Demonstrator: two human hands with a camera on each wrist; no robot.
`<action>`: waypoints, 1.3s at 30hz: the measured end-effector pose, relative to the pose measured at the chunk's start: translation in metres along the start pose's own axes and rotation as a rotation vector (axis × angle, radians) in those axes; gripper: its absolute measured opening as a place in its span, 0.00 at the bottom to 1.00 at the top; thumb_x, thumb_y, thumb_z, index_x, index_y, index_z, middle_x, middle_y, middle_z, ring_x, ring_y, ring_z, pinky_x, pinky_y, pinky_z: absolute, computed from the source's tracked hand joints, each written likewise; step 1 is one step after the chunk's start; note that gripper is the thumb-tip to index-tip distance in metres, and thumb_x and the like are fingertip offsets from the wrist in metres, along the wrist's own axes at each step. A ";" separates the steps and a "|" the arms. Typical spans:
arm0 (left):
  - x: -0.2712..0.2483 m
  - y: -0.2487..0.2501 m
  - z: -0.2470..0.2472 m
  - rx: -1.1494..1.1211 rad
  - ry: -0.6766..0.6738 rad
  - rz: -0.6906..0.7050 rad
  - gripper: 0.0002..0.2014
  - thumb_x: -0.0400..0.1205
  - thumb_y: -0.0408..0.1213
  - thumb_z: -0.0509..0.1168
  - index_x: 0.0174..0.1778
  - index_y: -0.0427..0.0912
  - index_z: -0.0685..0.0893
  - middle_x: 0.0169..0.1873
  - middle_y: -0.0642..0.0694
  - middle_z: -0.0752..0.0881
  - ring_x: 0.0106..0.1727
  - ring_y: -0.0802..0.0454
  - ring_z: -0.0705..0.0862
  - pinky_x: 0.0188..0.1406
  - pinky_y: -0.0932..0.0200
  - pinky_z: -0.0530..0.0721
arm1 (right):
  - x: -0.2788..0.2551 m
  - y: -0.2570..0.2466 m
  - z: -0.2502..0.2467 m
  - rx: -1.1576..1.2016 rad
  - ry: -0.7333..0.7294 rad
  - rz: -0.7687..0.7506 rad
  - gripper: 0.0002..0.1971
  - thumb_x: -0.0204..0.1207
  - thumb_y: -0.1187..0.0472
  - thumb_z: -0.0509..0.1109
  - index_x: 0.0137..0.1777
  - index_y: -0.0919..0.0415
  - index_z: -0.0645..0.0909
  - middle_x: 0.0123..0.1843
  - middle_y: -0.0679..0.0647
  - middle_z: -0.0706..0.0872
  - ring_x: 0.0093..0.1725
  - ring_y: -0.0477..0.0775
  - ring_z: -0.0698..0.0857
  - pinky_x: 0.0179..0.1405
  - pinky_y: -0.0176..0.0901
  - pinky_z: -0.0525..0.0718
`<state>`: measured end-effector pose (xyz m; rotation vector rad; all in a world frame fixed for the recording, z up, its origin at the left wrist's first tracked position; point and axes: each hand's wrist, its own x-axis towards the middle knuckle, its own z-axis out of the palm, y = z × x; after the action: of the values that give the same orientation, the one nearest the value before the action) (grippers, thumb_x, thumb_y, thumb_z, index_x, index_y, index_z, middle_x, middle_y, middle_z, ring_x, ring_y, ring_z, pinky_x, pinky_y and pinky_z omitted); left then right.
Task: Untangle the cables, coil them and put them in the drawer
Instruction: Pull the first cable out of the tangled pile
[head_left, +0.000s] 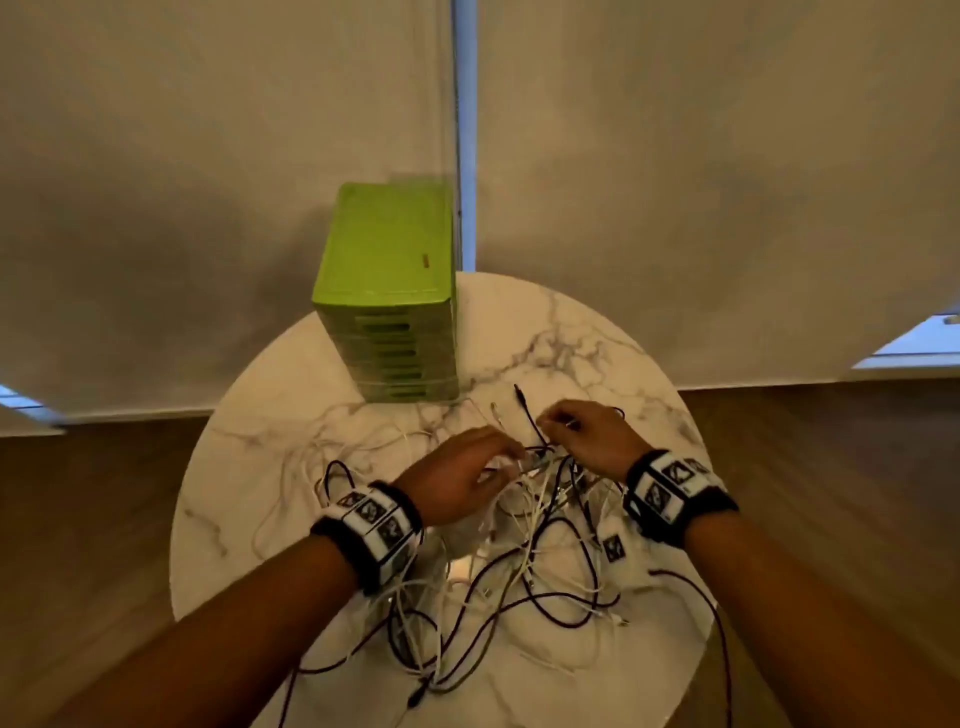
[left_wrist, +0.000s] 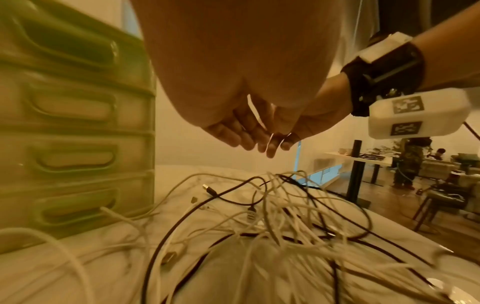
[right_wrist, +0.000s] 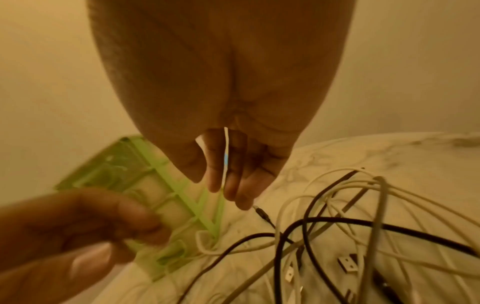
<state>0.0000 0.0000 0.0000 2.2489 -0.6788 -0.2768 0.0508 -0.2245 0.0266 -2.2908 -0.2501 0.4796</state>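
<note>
Round marble-patterned bench (head_left: 270, 415). Tangle of thin cables (head_left: 519, 561), white and black, count unclear, heaped at centre and front. Green plastic drawer unit (head_left: 387, 291), boxy, five drawers visible, all closed, stands at back. Two hands over tangle: left hand (head_left: 462, 473) fingers loosely curled, grip unclear; right hand (head_left: 592, 434) pinches black cable (head_left: 527, 410).

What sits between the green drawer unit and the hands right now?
Marble tabletop with thin white cable strands and a black plug end, seen in the head view.
</note>
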 end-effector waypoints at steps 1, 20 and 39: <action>0.017 -0.010 0.007 0.012 0.015 -0.043 0.15 0.89 0.51 0.61 0.68 0.50 0.82 0.63 0.51 0.84 0.64 0.54 0.81 0.65 0.56 0.78 | 0.020 0.009 0.003 -0.041 -0.035 0.043 0.09 0.85 0.55 0.66 0.54 0.58 0.87 0.53 0.54 0.90 0.55 0.54 0.86 0.54 0.42 0.80; 0.048 -0.047 0.041 -0.413 -0.085 -0.447 0.23 0.91 0.48 0.59 0.82 0.45 0.70 0.68 0.44 0.84 0.61 0.47 0.88 0.61 0.53 0.85 | 0.103 0.040 0.004 -0.282 -0.152 0.011 0.08 0.79 0.53 0.75 0.44 0.54 0.80 0.41 0.48 0.84 0.41 0.48 0.83 0.42 0.35 0.78; 0.026 0.040 -0.085 -0.873 0.669 -0.115 0.21 0.95 0.44 0.43 0.54 0.44 0.81 0.26 0.52 0.79 0.30 0.51 0.81 0.39 0.47 0.87 | 0.011 0.005 0.033 -0.324 -0.425 -0.221 0.18 0.84 0.37 0.60 0.51 0.45 0.88 0.50 0.46 0.81 0.55 0.48 0.78 0.63 0.51 0.74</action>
<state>0.0394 0.0145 0.0875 1.3928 -0.0283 0.1233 0.0475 -0.2024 -0.0008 -2.4079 -0.8341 0.8586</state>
